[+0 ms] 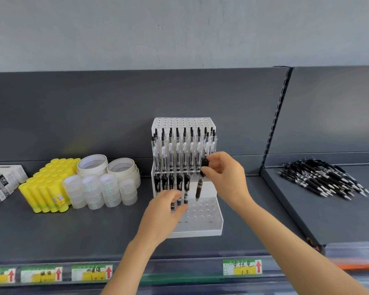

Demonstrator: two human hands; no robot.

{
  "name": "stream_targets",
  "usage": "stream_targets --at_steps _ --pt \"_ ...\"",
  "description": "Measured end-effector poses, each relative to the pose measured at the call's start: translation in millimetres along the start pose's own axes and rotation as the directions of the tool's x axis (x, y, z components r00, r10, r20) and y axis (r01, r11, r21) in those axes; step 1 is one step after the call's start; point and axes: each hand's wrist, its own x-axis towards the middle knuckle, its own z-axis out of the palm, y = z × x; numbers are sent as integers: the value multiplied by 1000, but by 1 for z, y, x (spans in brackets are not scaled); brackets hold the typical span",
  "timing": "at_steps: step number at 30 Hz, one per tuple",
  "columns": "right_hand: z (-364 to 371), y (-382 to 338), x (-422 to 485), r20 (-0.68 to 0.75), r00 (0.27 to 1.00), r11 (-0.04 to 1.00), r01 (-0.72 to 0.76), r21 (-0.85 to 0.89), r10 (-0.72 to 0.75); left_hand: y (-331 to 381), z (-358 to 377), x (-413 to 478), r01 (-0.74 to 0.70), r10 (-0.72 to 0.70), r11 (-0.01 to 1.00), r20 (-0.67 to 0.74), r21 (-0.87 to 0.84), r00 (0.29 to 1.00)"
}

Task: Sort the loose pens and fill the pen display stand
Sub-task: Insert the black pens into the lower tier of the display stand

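A white tiered pen display stand (200, 228) stands mid-shelf. Its upper tier holds several clear pens (180, 150) with black tips, and several black pens (172, 182) stand at the left of the lower tier. My right hand (224, 175) pinches the top of one black pen (199, 186), which hangs tip down over the lower tier's empty holes. My left hand (164, 211) reaches in at the stand's lower left, its fingers curled round the lower ends of the black pens there. A heap of loose black pens (324, 179) lies on the right shelf section.
Left of the stand are clear tape rolls (100, 191), masking tape rolls (107, 166), yellow glue sticks (47, 186) and small boxes (2, 182). A slotted upright (275, 118) divides the shelf sections. Price labels (242, 267) line the front edge.
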Motion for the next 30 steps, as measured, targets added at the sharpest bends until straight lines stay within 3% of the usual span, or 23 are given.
stream_targets --at_steps 3,10,16,24,30 --pt "8 3 0 -11 999 997 37 -68 -38 -6 -4 -3 -44 35 980 50 192 998" --pt "19 7 3 32 998 982 65 -180 -60 -8 -12 -5 -96 67 945 102 313 992" --pt "28 18 1 109 993 944 68 -323 -35 -10 -13 -4 -111 72 942 131 318 989" --pt "32 31 -5 141 989 938 2 -345 50 -13 -7 -5 -165 117 944 177 287 977" --pt "-5 44 -16 32 995 898 -75 -433 99 10 14 5 -267 215 933 221 240 951"
